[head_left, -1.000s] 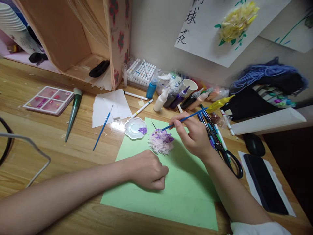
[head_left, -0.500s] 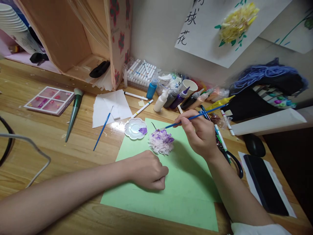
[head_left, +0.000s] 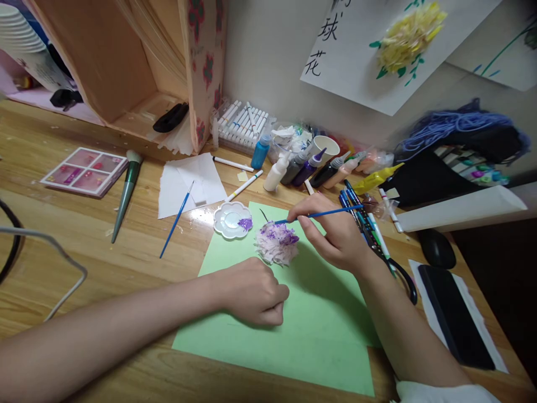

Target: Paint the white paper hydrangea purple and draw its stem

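While your right hand [head_left: 329, 232] pinches the blue paintbrush [head_left: 335, 211], its shaft lying roughly 3 to 9 o'clock, the purple-daubed flower [head_left: 276, 246] sits on the green paper [head_left: 319, 347] at that hand's 9 o'clock and your clenched left hand's [head_left: 255, 294] 1 o'clock, near both.

A: Obscured?
B: Slim blue paintbrush [head_left: 335, 212], partly, by the bare right hand [head_left: 335, 238]; black-handled scissors [head_left: 410, 279], partly, by the right forearm [head_left: 400, 319].
A: Cut off?
B: Black-lettered white paper sheet [head_left: 352, 75], top edge.
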Available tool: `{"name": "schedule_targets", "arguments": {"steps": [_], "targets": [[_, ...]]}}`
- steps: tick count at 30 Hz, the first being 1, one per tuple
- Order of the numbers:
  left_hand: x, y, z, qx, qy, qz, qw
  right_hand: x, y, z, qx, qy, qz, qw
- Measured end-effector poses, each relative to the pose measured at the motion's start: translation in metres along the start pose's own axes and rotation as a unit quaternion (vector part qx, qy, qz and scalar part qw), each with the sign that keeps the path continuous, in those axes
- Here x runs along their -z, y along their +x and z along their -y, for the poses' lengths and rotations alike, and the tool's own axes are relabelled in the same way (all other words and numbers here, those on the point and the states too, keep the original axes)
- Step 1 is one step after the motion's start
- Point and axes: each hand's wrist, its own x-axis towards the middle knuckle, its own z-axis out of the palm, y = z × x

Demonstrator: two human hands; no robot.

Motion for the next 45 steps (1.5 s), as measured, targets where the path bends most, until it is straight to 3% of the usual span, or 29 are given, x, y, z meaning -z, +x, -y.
{"name": "schedule_targets", "arguments": {"steps": [3,7,12,17,22,27,33,37,42,45], "targets": [[0.0,0.0,0.0,-0.003,0.001,-0.003,1.0,0.003,0.0,0.0,-0.009,0.008,0.014,1.0],[0.0,0.0,0.001,-0.007,-0.002,-0.004,1.0,0.003,0.001,0.0,-0.028,0.015,-0.015,0.999],[0.0,-0.001,0.001,-0.006,0.0,-0.008,1.0,0.002,-0.001,-0.003,-0.022,0.027,0.033,0.999],[0.0,0.0,0.002,-0.008,0.002,-0.007,1.0,0.005,-0.002,-0.003,-0.052,0.032,-0.021,0.998],[0.0,-0.001,0.001,-0.003,0.001,-0.01,1.0,0.004,-0.001,-0.004,-0.034,0.035,0.03,0.998],[-0.001,-0.001,0.001,-0.006,-0.006,-0.006,1.0,0.008,-0.003,-0.007,-0.055,0.039,-0.02,0.998],[-0.001,-0.001,0.002,-0.005,-0.003,-0.008,1.0,0.006,-0.002,-0.007,-0.04,0.036,0.01,0.998],[-0.001,-0.001,0.002,-0.005,-0.003,-0.006,1.0,0.007,-0.002,-0.009,-0.056,0.042,-0.026,0.997],[-0.001,-0.001,0.002,-0.002,-0.001,-0.006,1.0,0.008,-0.003,-0.011,-0.043,0.046,-0.003,0.998],[-0.001,0.0,0.002,-0.003,0.0,-0.005,1.0,0.008,-0.004,-0.011,-0.059,0.055,-0.025,0.996]]}}
